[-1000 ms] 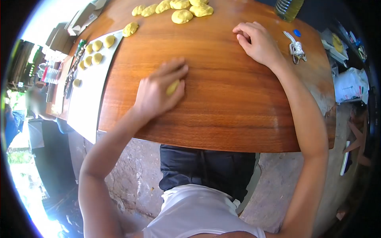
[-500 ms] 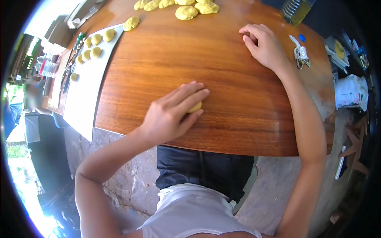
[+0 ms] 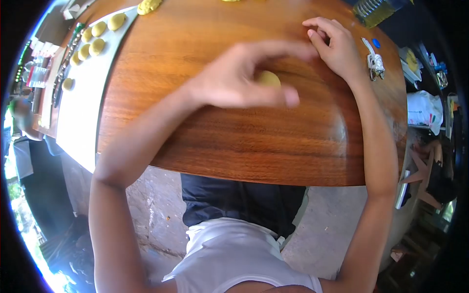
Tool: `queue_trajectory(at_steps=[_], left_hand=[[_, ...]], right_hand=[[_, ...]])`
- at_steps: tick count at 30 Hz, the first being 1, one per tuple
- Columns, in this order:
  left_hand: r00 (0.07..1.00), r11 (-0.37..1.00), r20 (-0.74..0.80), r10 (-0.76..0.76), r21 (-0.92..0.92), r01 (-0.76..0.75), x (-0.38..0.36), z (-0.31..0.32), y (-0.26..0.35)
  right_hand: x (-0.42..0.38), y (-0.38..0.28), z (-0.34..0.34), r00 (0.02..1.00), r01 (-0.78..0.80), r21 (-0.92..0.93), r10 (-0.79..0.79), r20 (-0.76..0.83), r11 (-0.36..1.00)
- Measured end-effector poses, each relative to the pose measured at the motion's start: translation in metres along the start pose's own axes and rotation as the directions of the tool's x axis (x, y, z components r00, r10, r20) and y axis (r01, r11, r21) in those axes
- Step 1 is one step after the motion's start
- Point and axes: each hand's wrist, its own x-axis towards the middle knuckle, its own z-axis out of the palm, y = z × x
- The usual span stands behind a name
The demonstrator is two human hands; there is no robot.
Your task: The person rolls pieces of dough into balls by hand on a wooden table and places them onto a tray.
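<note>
My left hand [image 3: 239, 75] is slightly blurred over the wooden table [image 3: 234, 141]. Its thumb and fingers are spread apart around a small round yellow dough ball [image 3: 268, 78] on the tabletop, not closed on it. Toward the far right, my right hand [image 3: 337, 46] rests on the wood with loosely bent fingers, a gap between thumb and forefinger, and nothing in it. Several similar dough balls [image 3: 96, 47] sit on a white board [image 3: 90, 100] along the left side. Beyond its far end lies a rougher dough lump [image 3: 148, 6].
At the far right stands a ridged clear container of yellowish liquid [image 3: 373, 12]. A blue cap [image 3: 375, 43] and a bundled white cord [image 3: 375, 63] lie near my right forearm. A white plastic bag [image 3: 424, 110] sits beyond the right edge.
My left hand has moved away from me and to the right, and its fingers have spread from over the dough ball. The view has shifted; most far dough lumps are now out of frame.
</note>
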Motion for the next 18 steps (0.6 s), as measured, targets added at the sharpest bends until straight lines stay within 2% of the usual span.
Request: queue_trajectory(at_steps=[2, 4, 5, 6, 8, 9, 10, 12, 13, 15, 18], left_hand=[[0.952, 0.966, -0.163, -0.260, -0.055, 0.254, -0.004, -0.036, 0.012], [0.927, 0.971, -0.324, -0.191, 0.076, 0.226, -0.001, -0.072, -0.001], [0.816, 0.940, -0.508, -0.277, 0.033, 0.340, 0.003, -0.060, -0.006], [0.810, 0.940, -0.513, -0.284, 0.018, 0.341, 0.003, -0.062, -0.006], [0.901, 0.919, -0.186, -0.392, -0.029, 0.394, 0.004, -0.068, -0.007], [0.937, 0.937, 0.011, -0.350, 0.013, 0.350, 0.001, -0.068, 0.006], [0.936, 0.936, 0.009, -0.353, 0.005, 0.353, -0.002, -0.055, 0.020], [0.987, 0.914, -0.033, -0.159, 0.372, 0.160, -0.003, -0.024, 0.042], [0.987, 0.916, -0.029, -0.159, 0.367, 0.159, -0.004, -0.030, 0.032], [0.958, 0.964, 0.260, -0.125, 0.259, 0.055, -0.004, -0.044, 0.010], [0.949, 0.943, 0.293, -0.114, 0.333, 0.011, -0.006, -0.044, 0.007]], right_hand=[[-0.001, 0.001, -0.001, 1.000, 0.013, -0.008, -0.013, 0.015, 1.000], [-0.002, 0.003, -0.001, 0.997, -0.068, -0.037, 0.069, 0.030, 0.997], [-0.002, 0.002, -0.002, 0.996, -0.078, -0.052, 0.080, 0.036, 0.996], [-0.003, 0.001, -0.003, 0.995, -0.077, -0.055, 0.080, 0.051, 0.995], [-0.003, 0.000, -0.003, 0.992, -0.113, -0.064, 0.117, 0.050, 0.992], [-0.002, -0.001, -0.003, 0.991, -0.112, -0.065, 0.116, 0.061, 0.992], [-0.002, -0.001, -0.002, 0.991, -0.117, -0.050, 0.120, 0.059, 0.992], [-0.001, -0.011, -0.006, 0.990, -0.127, -0.037, 0.129, 0.058, 0.991], [0.004, -0.025, -0.009, 0.989, -0.140, -0.043, 0.142, 0.036, 0.989], [0.004, -0.031, -0.011, 0.987, -0.162, -0.055, 0.163, 0.008, 0.985], [0.002, -0.023, -0.010, 0.989, -0.145, -0.081, 0.146, 0.005, 0.986]])
